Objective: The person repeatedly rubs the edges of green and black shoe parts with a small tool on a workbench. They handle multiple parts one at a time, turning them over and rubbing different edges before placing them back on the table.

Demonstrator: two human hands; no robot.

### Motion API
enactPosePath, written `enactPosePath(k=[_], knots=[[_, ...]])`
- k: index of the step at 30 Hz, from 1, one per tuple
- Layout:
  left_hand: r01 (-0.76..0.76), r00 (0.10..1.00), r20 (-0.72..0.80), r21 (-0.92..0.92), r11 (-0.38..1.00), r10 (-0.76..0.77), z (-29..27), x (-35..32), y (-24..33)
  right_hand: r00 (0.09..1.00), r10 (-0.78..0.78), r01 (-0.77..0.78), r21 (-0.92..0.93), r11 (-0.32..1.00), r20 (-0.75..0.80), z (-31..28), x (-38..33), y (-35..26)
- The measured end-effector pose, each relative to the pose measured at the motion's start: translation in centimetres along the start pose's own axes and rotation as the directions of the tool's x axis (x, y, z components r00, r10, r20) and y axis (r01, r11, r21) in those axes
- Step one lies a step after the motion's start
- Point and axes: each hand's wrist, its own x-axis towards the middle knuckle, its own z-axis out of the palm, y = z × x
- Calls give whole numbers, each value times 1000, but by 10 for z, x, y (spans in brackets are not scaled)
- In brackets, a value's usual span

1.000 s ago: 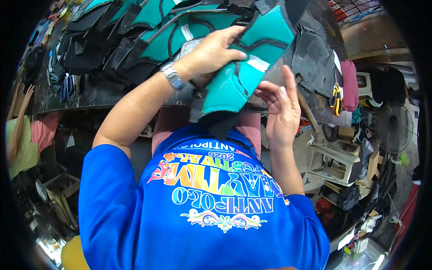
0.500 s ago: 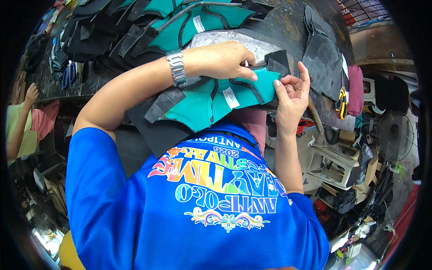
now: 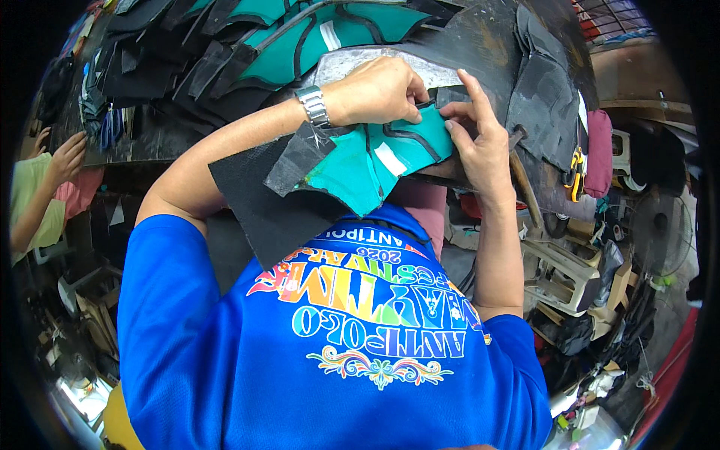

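Observation:
A teal fabric piece (image 3: pixel 341 176) with black curved trim, a white tag and black backing flaps, shaped like a shoe upper, hangs over the table's near edge. My left hand (image 3: pixel 375 90), with a metal watch on its wrist, reaches across and pinches the piece's far edge between thumb and fingers. At the piece's right end, the thumb and bent fingers of my right hand (image 3: pixel 484 142) grip the edge, while the forefinger points up. Beneath and beyond the hands lies a pale grey stone slab (image 3: pixel 349 67). Some of the folded edge is hidden by my fingers.
Similar teal pieces (image 3: pixel 281 64) and black sheets (image 3: pixel 146 71) pile up at the far left. To the right are a hammer (image 3: pixel 525 180), stacked dark pieces (image 3: pixel 540 90), yellow-handled cutters (image 3: pixel 575 176) and a maroon pouch (image 3: pixel 598 154). Another person's hand (image 3: pixel 69 157) shows at far left.
The teal piece has turned and its right end has drawn slightly left. My left hand has shifted a little right, and my right hand has come inward, closer to it.

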Motion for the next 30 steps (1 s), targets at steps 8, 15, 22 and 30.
enactPosePath(k=[8, 15, 22, 30], knots=[[-105, 992, -67, 26, 994, 107, 8, -5, -4, 998, 35, -36, 12, 999, 46, -3, 7, -2], [-236, 965, -40, 295, 926, 259, 6, -6, 2, 990, -137, 137, -228, 964, 17, 2, 5, 0], [-228, 967, -43, 296, 928, 251, 8, -6, 1, 965, -264, 240, -456, 857, 13, 10, -2, 2], [-260, 958, -83, 146, 955, 274, 8, -5, -7, 973, -230, 203, -461, 864, -3, 2, -14, -6]])
